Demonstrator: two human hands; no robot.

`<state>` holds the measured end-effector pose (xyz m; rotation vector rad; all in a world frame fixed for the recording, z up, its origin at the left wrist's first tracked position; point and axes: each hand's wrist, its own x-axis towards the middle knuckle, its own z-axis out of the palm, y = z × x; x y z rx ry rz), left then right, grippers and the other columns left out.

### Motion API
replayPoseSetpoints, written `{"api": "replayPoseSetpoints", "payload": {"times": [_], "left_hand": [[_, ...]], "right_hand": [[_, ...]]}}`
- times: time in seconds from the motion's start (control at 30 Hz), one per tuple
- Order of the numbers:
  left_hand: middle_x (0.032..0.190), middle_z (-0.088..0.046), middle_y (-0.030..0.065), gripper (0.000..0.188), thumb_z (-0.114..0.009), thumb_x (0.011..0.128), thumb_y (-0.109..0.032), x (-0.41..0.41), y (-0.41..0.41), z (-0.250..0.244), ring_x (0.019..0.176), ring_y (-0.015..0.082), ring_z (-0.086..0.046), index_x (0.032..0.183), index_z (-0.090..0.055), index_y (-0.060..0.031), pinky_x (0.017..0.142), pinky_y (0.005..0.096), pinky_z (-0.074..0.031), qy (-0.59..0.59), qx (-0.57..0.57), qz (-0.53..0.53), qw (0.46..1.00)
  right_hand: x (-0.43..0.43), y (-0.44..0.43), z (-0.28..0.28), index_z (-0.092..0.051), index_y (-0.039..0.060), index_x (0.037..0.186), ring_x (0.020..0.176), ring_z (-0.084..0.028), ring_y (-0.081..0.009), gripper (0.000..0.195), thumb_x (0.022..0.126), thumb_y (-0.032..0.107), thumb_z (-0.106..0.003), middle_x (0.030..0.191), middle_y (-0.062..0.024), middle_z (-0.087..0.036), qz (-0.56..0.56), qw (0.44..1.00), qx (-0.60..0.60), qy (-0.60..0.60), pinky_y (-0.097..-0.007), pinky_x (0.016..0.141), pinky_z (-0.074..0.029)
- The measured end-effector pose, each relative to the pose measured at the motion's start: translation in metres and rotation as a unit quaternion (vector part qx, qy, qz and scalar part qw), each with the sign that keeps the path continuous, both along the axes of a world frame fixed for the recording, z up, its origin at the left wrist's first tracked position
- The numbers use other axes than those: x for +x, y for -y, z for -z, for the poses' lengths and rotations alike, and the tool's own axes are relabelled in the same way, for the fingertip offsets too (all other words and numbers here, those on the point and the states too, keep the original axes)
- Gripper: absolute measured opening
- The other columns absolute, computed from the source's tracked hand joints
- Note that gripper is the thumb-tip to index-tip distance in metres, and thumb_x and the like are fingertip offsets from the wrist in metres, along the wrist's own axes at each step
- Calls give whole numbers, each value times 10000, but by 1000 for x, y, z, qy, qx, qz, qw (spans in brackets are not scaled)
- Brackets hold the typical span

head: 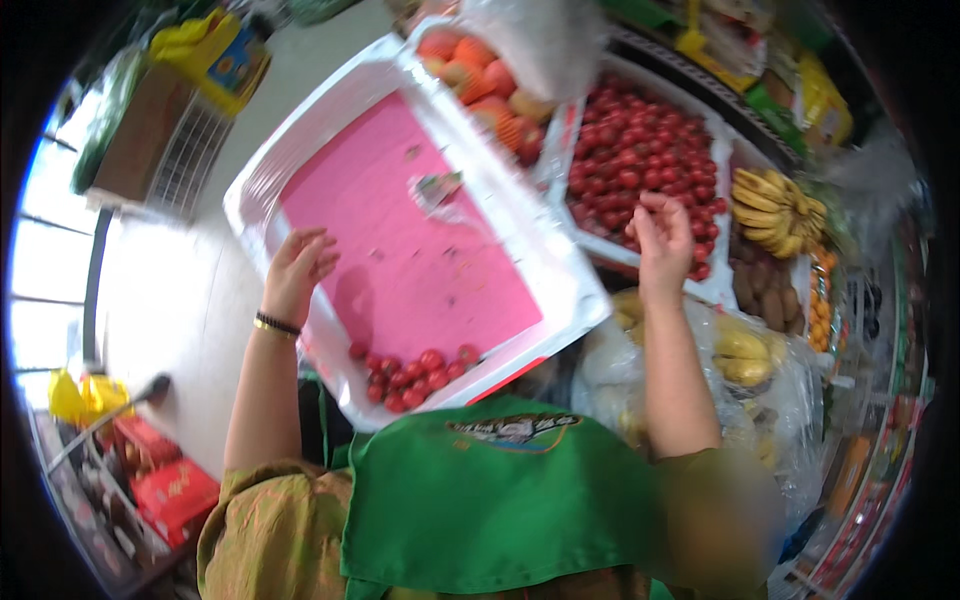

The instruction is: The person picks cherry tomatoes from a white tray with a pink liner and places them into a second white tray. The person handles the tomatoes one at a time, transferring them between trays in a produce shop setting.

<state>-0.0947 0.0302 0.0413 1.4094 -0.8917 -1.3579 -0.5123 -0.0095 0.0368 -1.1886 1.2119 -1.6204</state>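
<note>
My left hand (300, 271), with a bracelet at the wrist, is above the left rim of a white foam box (568, 289). Its fingers are loosely bent and apart, with nothing in them. The box has a pink bottom liner (405, 247). Small round red fruits (412, 377) are gathered at its near end, and a crumpled piece of clear plastic (437, 193) lies farther up. My right hand (664, 241) hovers over a second foam tray heaped with similar red fruits (637, 150). Its fingers are curled near the thumb; whether a fruit is between them I cannot tell.
Apples in foam nets (480, 86) sit beyond the box, partly under a clear plastic bag (536, 45). Bananas (776, 210) lie right of the fruit tray, above brown kiwi-like fruits (765, 292). Bagged yellow fruit (742, 360) is by my right forearm. Red boxes (172, 495) stand at lower left.
</note>
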Motion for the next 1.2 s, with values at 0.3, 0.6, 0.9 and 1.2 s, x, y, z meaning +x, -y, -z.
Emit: {"api": "replayPoseSetpoints", "payload": {"times": [0.3,0.6,0.9,1.2], "left_hand": [[945,-595,95,339,-651,701,-92,4,-37,-9,870,233,-586,1027,-563,-64,773,336,-469,445,-136,371,804],[930,-550,105,404,-677,675,-155,-23,-62,22,902,289,-542,1058,-552,-124,784,387,-456,462,-53,528,711],[898,-544,131,249,-633,734,-109,-34,-64,28,841,306,-565,955,-530,-58,713,398,-462,398,-17,537,744],[694,-562,122,152,-608,736,-104,-7,-51,5,664,291,-558,835,-531,-17,614,354,-454,290,-10,290,912]], "right_hand": [[155,-45,-17,-622,30,871,809,-595,-288,210,674,103,-637,872,-139,-603,-509,745,-28,-430,-375,720,-479],[194,-71,27,-602,65,852,857,-562,-308,196,666,110,-643,859,-117,-556,-534,627,68,-563,-413,721,-461],[190,-70,33,-610,79,800,907,-534,-269,97,725,125,-568,876,-76,-565,-351,726,-168,-567,-408,770,-467],[195,-87,38,-592,91,959,853,-575,-278,253,708,117,-602,921,-84,-561,-550,652,-98,-512,-382,705,-483]]}}
